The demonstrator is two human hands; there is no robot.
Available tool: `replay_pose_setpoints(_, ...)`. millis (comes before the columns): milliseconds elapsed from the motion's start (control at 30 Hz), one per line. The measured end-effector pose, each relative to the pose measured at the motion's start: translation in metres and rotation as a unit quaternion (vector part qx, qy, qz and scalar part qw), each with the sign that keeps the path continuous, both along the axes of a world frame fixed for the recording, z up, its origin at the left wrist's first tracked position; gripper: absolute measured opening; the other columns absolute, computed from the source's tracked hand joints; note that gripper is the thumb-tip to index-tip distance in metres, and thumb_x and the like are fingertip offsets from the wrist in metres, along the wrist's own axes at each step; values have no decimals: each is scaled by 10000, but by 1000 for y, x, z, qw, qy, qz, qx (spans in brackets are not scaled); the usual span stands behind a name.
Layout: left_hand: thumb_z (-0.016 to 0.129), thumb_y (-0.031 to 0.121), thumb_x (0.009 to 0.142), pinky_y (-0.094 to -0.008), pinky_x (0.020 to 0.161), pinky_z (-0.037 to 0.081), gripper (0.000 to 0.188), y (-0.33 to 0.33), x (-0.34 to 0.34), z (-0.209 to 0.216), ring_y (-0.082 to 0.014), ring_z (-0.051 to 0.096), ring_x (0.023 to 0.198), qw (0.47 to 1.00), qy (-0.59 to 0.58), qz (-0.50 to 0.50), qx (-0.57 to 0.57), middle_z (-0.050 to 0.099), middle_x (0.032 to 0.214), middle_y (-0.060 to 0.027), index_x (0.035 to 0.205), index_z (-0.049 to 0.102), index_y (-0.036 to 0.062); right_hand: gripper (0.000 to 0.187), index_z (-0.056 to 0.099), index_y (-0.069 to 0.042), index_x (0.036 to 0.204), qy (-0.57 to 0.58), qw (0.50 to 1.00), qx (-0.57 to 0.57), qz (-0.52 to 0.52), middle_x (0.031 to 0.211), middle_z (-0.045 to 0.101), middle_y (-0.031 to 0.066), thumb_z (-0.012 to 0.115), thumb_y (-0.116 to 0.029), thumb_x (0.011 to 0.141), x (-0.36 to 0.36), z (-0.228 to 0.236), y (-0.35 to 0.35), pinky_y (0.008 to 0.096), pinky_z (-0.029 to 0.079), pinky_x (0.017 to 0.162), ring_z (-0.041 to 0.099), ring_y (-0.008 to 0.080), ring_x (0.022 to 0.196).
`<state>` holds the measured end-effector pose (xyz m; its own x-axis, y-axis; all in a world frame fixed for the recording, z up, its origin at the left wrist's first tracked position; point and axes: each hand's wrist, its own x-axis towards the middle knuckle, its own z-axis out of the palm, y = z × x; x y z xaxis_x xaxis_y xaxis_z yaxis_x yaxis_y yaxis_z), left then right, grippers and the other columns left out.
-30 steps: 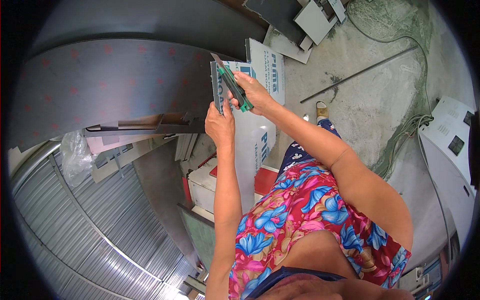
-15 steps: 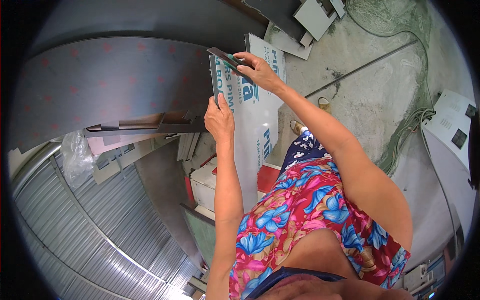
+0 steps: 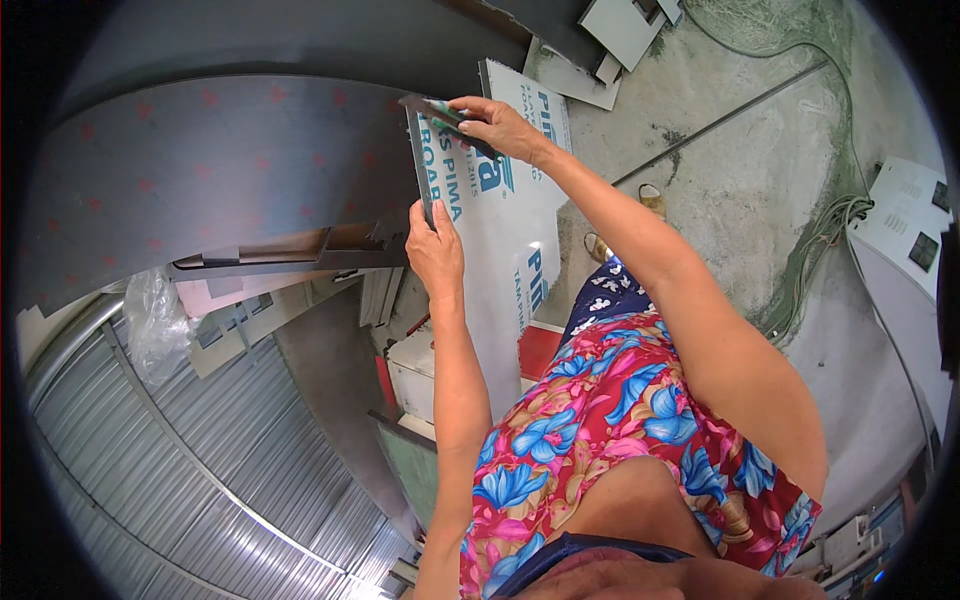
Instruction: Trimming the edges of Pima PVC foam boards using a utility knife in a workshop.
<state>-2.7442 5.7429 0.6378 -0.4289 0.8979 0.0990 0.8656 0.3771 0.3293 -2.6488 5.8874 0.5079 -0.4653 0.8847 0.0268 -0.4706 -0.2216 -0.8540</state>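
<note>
Green-and-black knife [image 3: 442, 116], wrapped in the right hand [image 3: 503, 130], has swung up the white blue-printed panel [image 3: 497, 238], blade at its corner, left hand [image 3: 436, 258] clasping the edge!

The grey floor [image 3: 730, 215] bears a dark rod [image 3: 722, 123] and looped cable [image 3: 836, 213].

Bright, soft light | glare — corrugated metal [image 3: 280, 450], lower left | edges — bowed, black corners

We are counting one left hand [image 3: 436, 252], one right hand [image 3: 507, 131], one knife [image 3: 440, 112], at least one printed board [image 3: 485, 228], two sandals [image 3: 652, 201], one flowered garment [image 3: 625, 392], one pair of trousers [image 3: 606, 297], one long rod [image 3: 720, 124], one plastic bag [image 3: 158, 335] and one cable coil [image 3: 830, 222].
</note>
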Motion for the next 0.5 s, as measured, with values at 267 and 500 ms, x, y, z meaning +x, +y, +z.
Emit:
replay_pose_setpoints(267,480,329,1030,-449,689,508,375,-18,-35,-3,-389,673,777,999,-25,16,21,686,864,-224,1083,631,-10,392,602,-64,1329,-44,992,56,100,992,630,-6,588,-92,938,-15,4,-39,235,497,831,583,67,855)
replay_pose_setpoints(500,452,314,1046,-424,667,501,377,-26,-45,-7,-359,653,721,998,-39,7,55,669,820,-205,1047,632,-17,390,612,-72,1328,-59,993,56,82,1024,669,33,590,-109,941,-26,0,-43,242,496,850,620,101,887)
